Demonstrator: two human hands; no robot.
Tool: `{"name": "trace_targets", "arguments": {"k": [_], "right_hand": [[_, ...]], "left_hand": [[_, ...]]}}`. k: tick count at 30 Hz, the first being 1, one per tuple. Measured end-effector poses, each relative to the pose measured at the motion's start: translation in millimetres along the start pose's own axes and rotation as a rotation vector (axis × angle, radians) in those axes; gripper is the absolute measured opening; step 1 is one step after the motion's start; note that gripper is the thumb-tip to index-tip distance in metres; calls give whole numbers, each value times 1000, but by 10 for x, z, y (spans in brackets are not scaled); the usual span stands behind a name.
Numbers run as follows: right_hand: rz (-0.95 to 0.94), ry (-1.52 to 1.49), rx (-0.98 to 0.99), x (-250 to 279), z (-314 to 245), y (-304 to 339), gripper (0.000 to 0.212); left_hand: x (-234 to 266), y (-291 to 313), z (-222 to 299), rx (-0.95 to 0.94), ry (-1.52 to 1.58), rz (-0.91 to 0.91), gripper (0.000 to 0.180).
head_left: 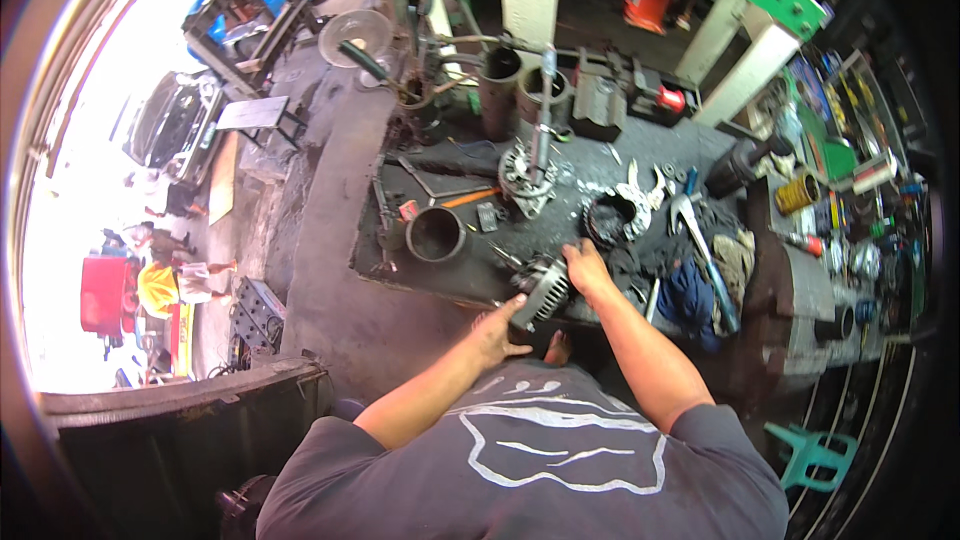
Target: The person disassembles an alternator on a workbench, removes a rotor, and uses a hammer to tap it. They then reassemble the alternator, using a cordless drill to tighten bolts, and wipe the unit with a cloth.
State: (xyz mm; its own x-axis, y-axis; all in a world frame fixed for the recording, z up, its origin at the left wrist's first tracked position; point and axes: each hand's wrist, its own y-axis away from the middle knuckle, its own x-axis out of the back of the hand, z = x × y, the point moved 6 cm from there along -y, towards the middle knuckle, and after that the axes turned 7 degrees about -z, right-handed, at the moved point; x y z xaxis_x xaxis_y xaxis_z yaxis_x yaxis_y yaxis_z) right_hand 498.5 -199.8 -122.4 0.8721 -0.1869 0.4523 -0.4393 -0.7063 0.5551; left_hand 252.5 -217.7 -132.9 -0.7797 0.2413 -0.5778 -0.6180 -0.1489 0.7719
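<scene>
At the front edge of the workbench I hold an alternator (547, 292) with a slotted metal housing, tilted to one side. My right hand (585, 268) is closed on its upper right side. My left hand (496, 333) grips its lower left end, thumb held apart, some fingers hidden behind the housing. Just beyond lies another alternator part (527, 178), round and vented, with a grey rod-like tool (542, 145) standing over it. A dark ring-shaped part (610, 217) sits to the right, beside a silver slotted housing piece (643, 190).
A metal cylinder (436, 235) stands on the left of the bench, near an orange-handled tool (470, 197). A hammer (705, 260) and blue rags (686, 302) lie at the right. A bench vise (600, 105) stands at the back. People (180, 287) are at the far left.
</scene>
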Motion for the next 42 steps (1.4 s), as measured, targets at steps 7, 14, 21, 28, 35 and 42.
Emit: {"name": "trace_targets", "arguments": {"k": [7, 14, 21, 28, 35, 42], "right_hand": [[47, -144, 38, -68, -73, 553, 41], [-101, -469, 563, -549, -1273, 823, 29], [-125, -641, 585, -1126, -1939, 162, 31], [-162, -156, 323, -1354, -1441, 13, 84], [-229, 264, 569, -536, -1254, 896, 85], [1013, 470, -85, 2541, 575, 1019, 57]], "left_hand": [[140, 196, -142, -216, -1, -129, 71], [333, 1369, 704, -743, -391, -33, 95], [696, 1629, 1867, -1063, -1173, 341, 105], [1047, 1386, 1877, -995, -1049, 334, 94], [902, 1512, 1953, -955, -1124, 279, 97], [633, 2014, 1659, -1633, -1181, 794, 91]]}}
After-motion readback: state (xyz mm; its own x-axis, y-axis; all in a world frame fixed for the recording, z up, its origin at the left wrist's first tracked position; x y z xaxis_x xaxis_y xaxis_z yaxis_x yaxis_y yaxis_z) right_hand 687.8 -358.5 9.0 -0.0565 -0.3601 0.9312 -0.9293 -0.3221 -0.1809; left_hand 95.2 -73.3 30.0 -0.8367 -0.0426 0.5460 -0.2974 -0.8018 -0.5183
